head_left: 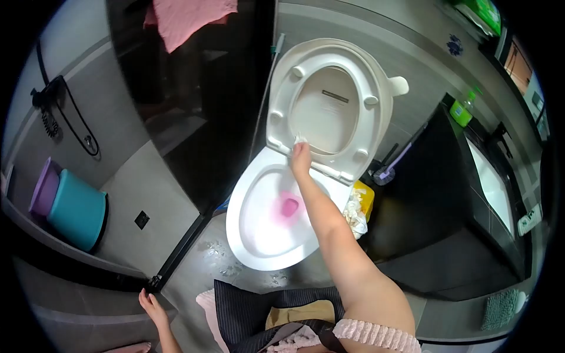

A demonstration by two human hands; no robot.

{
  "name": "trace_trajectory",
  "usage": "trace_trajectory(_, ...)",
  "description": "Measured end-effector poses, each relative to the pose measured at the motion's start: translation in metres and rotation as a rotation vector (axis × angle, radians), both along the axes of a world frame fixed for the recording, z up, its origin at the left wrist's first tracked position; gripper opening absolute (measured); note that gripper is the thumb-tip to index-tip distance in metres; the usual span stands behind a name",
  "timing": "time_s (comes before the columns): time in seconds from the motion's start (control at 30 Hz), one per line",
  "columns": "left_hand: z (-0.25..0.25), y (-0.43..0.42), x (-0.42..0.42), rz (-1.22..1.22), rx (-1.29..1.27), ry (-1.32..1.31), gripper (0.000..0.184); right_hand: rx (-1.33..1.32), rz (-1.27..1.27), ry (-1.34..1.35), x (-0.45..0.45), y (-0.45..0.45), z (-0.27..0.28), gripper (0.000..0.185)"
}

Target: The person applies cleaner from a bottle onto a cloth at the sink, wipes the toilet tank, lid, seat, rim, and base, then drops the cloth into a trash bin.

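Note:
My right hand (301,157) reaches across the white toilet bowl (241,235) and is closed on a small white tissue (299,140). It is at the lower edge of the raised toilet seat (282,112), near the hinges. Behind the seat the lid (329,46) stands up too. Pink liquid (288,206) lies in the bottom of the bowl. Down at the lower left, my left hand (150,305) has its fingers apart and holds nothing, close to the end of the black door track (182,241).
A yellow bin (366,199) with crumpled tissues and a toilet brush (385,174) stand right of the toilet. Further right is a black vanity (435,194) with a green soap bottle (462,110). Teal (76,210) and purple buckets (45,187) are at left. The floor (220,259) looks wet.

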State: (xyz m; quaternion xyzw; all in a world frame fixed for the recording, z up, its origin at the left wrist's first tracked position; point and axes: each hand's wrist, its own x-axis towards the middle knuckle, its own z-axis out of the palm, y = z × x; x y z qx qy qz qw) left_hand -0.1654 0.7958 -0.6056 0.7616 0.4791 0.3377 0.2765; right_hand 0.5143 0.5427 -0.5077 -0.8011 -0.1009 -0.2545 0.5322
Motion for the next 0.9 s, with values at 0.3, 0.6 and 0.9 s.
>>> trace_trajectory(0.3,-0.077,-0.026,-0.071,0.146,-0.057,-0.044,0.043,-0.579,0.107,-0.353,0.043,0.048,0.124,0.010)
trace_trajectory(0.6,-0.083,-0.054,-0.033,0.049,-0.105,0.229,0.050,-1.209,0.184,-0.733,0.069,0.041,0.118,0.015)
trace_trajectory(0.9,-0.073,-0.056,-0.021,0.020,-0.061,0.248,0.050,-1.441,-0.088,-1.042,0.073,-0.033,0.218,0.039)
